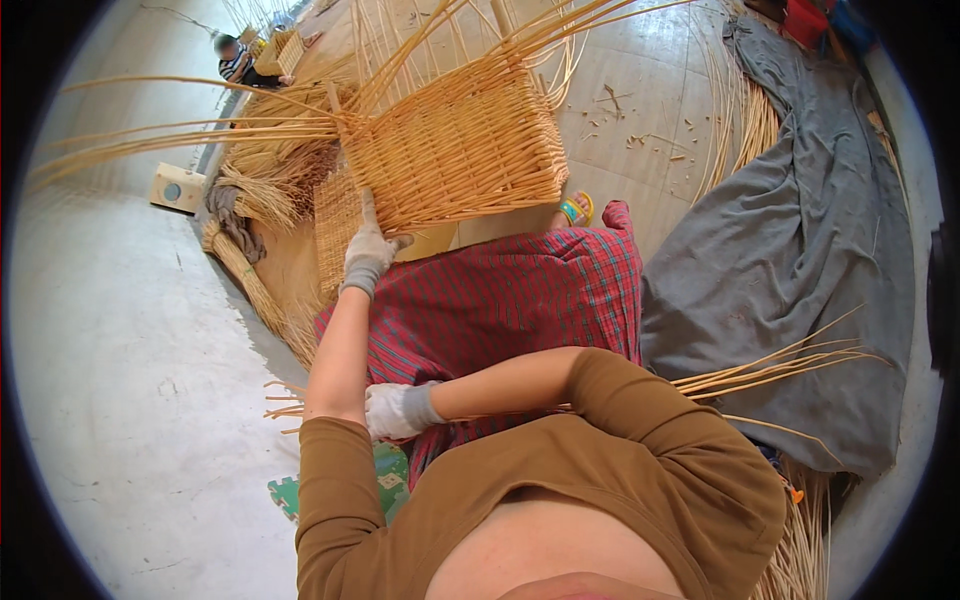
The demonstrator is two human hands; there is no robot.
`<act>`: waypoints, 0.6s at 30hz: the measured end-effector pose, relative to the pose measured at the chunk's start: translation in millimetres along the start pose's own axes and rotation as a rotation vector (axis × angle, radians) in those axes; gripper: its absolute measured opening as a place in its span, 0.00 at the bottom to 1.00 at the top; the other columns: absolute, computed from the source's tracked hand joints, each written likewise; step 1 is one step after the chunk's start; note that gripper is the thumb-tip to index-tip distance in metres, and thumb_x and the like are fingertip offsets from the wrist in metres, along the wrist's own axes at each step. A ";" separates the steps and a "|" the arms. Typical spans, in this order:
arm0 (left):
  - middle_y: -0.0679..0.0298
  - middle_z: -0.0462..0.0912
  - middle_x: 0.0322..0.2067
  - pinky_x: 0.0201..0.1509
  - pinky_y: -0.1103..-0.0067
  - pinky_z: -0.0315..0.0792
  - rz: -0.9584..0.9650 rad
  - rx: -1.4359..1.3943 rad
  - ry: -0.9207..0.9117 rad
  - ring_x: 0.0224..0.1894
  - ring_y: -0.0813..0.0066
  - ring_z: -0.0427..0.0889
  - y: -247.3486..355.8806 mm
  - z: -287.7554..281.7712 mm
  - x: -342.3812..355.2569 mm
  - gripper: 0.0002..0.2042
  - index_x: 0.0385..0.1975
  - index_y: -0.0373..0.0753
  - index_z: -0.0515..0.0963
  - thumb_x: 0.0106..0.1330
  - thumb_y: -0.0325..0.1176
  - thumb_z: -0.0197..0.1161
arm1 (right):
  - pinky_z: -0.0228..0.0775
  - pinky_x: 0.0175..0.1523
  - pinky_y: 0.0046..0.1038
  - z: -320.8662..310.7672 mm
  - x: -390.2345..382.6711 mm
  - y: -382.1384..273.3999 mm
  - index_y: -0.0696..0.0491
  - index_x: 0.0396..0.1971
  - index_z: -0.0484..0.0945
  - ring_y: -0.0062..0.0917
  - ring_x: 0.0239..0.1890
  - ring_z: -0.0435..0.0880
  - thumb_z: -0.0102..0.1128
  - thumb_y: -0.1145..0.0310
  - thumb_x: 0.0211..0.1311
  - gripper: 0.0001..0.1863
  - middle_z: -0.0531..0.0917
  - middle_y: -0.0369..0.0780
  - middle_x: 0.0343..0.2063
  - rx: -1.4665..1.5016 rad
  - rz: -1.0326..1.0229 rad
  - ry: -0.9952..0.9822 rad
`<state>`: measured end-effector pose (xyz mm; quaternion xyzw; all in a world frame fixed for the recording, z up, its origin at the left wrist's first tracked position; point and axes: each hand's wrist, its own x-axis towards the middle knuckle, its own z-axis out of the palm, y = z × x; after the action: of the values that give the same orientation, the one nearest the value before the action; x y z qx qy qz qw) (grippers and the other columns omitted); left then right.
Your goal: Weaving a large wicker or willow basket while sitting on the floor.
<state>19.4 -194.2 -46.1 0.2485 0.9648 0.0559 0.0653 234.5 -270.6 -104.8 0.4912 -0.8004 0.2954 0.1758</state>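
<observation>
My left hand (pixel 372 245), in a white glove, grips the lower left corner of a woven rattan basket (pixel 455 145). Long loose rods (pixel 220 132) stick out from the basket's left and upper edges, and another woven panel (pixel 330 240) shows behind it at the lower left. My gloved right hand (pixel 398 410) is closed on a bundle of rattan rods (pixel 760 363) lying crosswise over my lap, on red checked cloth (pixel 500 300). My right fingers are partly hidden by the forearm and rods.
A person (pixel 240 65) sits by the wall at the back left. Straw and rattan bundles (pixel 270 200) lie along the left, near a small pale box (pixel 180 185). A grey cloth (pixel 780 260) covers the right side. A green foam mat (pixel 285 500) shows below; cut bits litter the floor.
</observation>
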 end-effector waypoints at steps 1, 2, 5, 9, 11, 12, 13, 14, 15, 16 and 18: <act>0.44 0.73 0.66 0.67 0.63 0.72 -0.013 -0.025 0.030 0.63 0.45 0.78 0.4 6.9 -2.0 0.64 0.79 0.57 0.24 0.58 0.44 0.78 | 0.72 0.58 0.38 -8.6 -15.9 -0.6 0.41 0.45 0.84 0.32 0.48 0.86 0.63 0.64 0.58 0.13 0.87 0.36 0.38 -0.041 -0.054 0.023; 0.47 0.71 0.67 0.63 0.62 0.75 -0.064 -0.088 0.062 0.59 0.45 0.81 0.8 14.8 -2.6 0.65 0.79 0.57 0.25 0.56 0.40 0.79 | 0.72 0.58 0.38 -18.5 -30.2 -0.1 0.41 0.42 0.84 0.32 0.47 0.85 0.64 0.64 0.58 0.12 0.87 0.36 0.37 0.047 -0.074 0.263; 0.49 0.73 0.64 0.57 0.60 0.78 0.094 -0.238 0.216 0.55 0.47 0.83 1.0 37.1 -10.9 0.61 0.79 0.56 0.27 0.57 0.35 0.75 | 0.75 0.54 0.39 -49.0 -71.8 5.6 0.43 0.42 0.84 0.33 0.43 0.86 0.63 0.63 0.61 0.10 0.87 0.37 0.37 0.229 0.112 0.445; 0.49 0.75 0.62 0.59 0.60 0.78 -0.146 -0.091 0.135 0.56 0.50 0.82 1.8 58.3 -41.7 0.55 0.80 0.55 0.30 0.61 0.33 0.68 | 0.79 0.43 0.35 -66.0 -118.7 21.9 0.47 0.47 0.83 0.30 0.36 0.85 0.62 0.61 0.69 0.11 0.86 0.37 0.33 0.727 0.853 0.599; 0.50 0.75 0.63 0.67 0.60 0.71 -0.143 -0.019 0.131 0.61 0.50 0.78 -1.4 65.2 -63.4 0.55 0.80 0.54 0.30 0.62 0.38 0.69 | 0.78 0.34 0.27 -66.8 -139.0 47.9 0.50 0.45 0.83 0.23 0.30 0.84 0.62 0.58 0.73 0.12 0.84 0.35 0.29 1.285 1.301 0.959; 0.50 0.75 0.63 0.72 0.59 0.66 -0.112 0.042 0.144 0.64 0.50 0.76 -5.7 68.9 -76.5 0.56 0.80 0.53 0.30 0.62 0.40 0.70 | 0.76 0.31 0.25 -64.7 -153.6 58.9 0.51 0.44 0.82 0.23 0.28 0.83 0.63 0.57 0.72 0.13 0.83 0.36 0.29 1.355 1.265 1.121; 0.51 0.74 0.64 0.76 0.59 0.61 -0.108 0.113 0.144 0.67 0.50 0.73 -9.5 72.7 -88.1 0.57 0.80 0.53 0.30 0.62 0.43 0.71 | 0.74 0.28 0.22 -62.6 -168.4 68.4 0.52 0.43 0.81 0.22 0.26 0.82 0.64 0.55 0.72 0.15 0.83 0.36 0.29 1.440 1.363 1.223; 0.49 0.73 0.65 0.77 0.59 0.58 -0.036 0.039 0.140 0.68 0.48 0.71 -13.7 76.6 -97.1 0.57 0.80 0.52 0.32 0.61 0.43 0.72 | 0.75 0.26 0.22 -56.9 -178.7 73.9 0.53 0.43 0.80 0.22 0.26 0.83 0.64 0.52 0.72 0.17 0.83 0.36 0.29 1.430 1.418 1.240; 0.48 0.72 0.67 0.78 0.59 0.55 0.014 -0.015 0.116 0.70 0.46 0.68 -17.4 80.5 -104.7 0.57 0.80 0.52 0.33 0.59 0.43 0.74 | 0.75 0.25 0.22 -52.6 -190.1 78.0 0.53 0.42 0.79 0.23 0.25 0.83 0.64 0.49 0.71 0.20 0.84 0.37 0.28 1.278 1.576 1.332; 0.47 0.70 0.68 0.80 0.60 0.52 0.042 -0.058 0.063 0.71 0.44 0.66 -19.7 86.2 -112.0 0.58 0.80 0.51 0.35 0.58 0.44 0.75 | 0.78 0.25 0.22 -46.8 -198.0 81.6 0.55 0.42 0.78 0.23 0.26 0.85 0.64 0.45 0.70 0.24 0.85 0.39 0.29 1.393 1.630 1.432; 0.44 0.65 0.71 0.81 0.59 0.47 0.087 0.028 0.161 0.74 0.42 0.60 -23.5 95.2 -120.3 0.55 0.80 0.48 0.42 0.58 0.47 0.75 | 0.80 0.25 0.25 -36.3 -209.7 82.7 0.56 0.43 0.78 0.24 0.26 0.85 0.60 0.44 0.71 0.26 0.86 0.41 0.30 1.258 1.686 1.360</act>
<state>127.4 -266.0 -131.4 0.2858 0.9559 0.0649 -0.0184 256.1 -75.6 -221.8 -0.4266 -0.3326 0.8399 0.0446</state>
